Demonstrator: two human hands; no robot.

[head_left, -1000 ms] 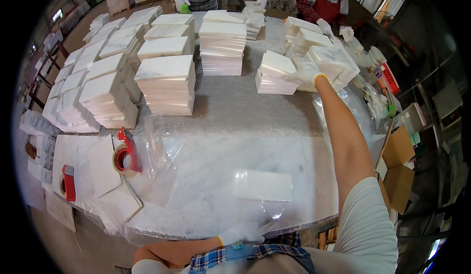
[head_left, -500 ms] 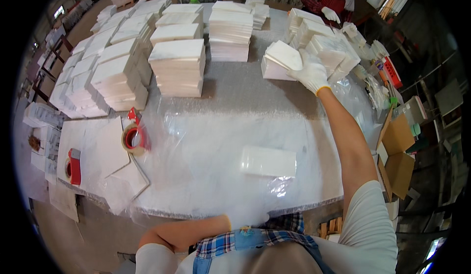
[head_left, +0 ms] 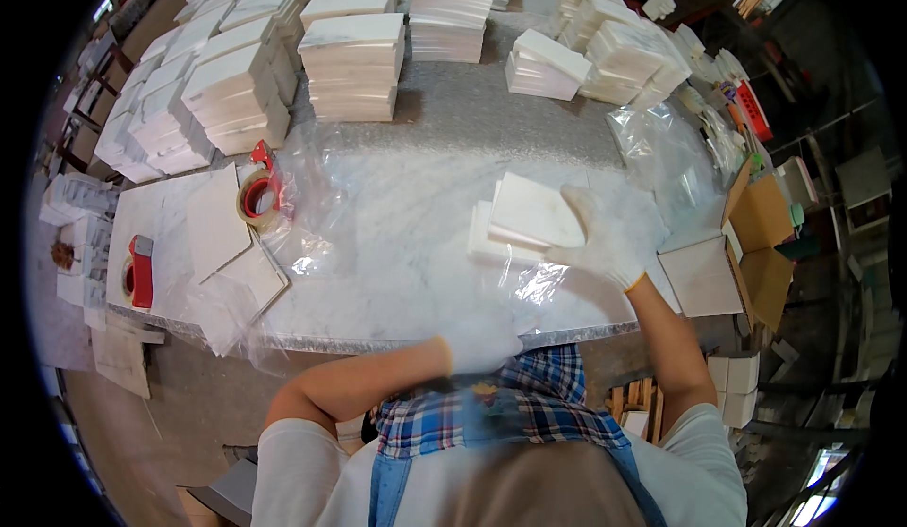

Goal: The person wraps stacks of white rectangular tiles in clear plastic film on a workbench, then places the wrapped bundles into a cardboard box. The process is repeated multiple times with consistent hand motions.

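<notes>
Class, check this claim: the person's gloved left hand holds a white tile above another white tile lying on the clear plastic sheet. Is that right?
Not quite. The head view shows the gloved right hand holding the white tile above the other tile on the clear plastic sheet. The left hand is down at the table's near edge, holding no tile.

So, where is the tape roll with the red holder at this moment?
In the head view the tape roll stands on the left part of the table, beside loose white tiles and in front of the tile stacks.
</notes>
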